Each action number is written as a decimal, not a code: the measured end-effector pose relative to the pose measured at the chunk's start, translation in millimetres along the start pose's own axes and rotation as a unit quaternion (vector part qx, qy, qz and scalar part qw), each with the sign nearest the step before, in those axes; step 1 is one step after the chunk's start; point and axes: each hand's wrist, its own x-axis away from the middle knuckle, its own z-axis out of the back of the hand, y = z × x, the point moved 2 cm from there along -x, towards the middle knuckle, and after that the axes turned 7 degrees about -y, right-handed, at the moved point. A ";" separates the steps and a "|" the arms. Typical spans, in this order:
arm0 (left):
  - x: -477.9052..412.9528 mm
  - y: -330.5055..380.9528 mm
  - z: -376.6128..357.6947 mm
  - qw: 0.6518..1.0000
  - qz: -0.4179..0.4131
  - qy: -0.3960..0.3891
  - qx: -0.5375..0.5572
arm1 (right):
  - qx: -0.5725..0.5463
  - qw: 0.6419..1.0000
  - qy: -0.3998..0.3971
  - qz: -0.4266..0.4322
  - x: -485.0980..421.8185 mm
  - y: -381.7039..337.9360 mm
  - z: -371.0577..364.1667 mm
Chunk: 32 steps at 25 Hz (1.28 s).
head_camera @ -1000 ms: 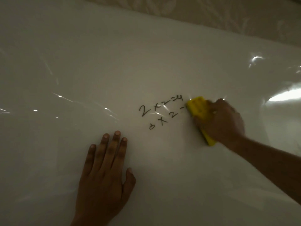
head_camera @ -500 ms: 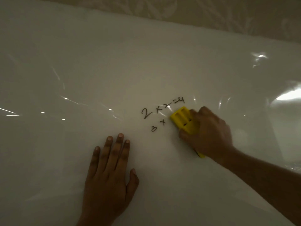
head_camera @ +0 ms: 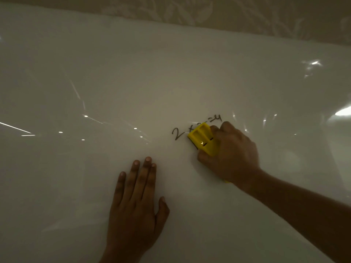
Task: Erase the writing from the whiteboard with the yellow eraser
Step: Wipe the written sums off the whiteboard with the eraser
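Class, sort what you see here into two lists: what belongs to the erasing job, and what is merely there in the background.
Part of the job:
- yellow eraser, on the board over the writing
- right hand, gripping it
- writing, partly showing
- whiteboard
- left hand, flat on the board

Merely there:
- patterned wall above the board
- light reflections on the board

I'm looking down at two bare hands, nothing worn on either. The left hand [head_camera: 135, 204], below and left of the whiteboard's [head_camera: 133, 73] writing [head_camera: 177, 133], has no ring, no watch, short pale nails. The right hand [head_camera: 230, 154] is bare too, and its forearm shows no sleeve, strap or band right out to my frame's edge.
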 end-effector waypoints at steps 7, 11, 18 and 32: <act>0.7 1.8 -1.6 1.000 0.000 0.014 -0.014 | 0.031 0.971 -0.048 0.232 61.6 26.1 -16.4; 2.5 2.9 -2.1 1.000 0.011 0.000 -0.015 | 0.030 0.994 0.012 -0.108 -2.5 106.2 -0.5; 3.5 0.1 0.7 1.000 0.015 0.010 0.018 | -0.032 0.995 0.062 0.069 -69.0 -23.3 -3.7; 48.9 2.3 -2.1 0.999 0.036 -0.012 0.006 | -0.068 0.990 0.111 -0.049 -90.8 48.6 0.0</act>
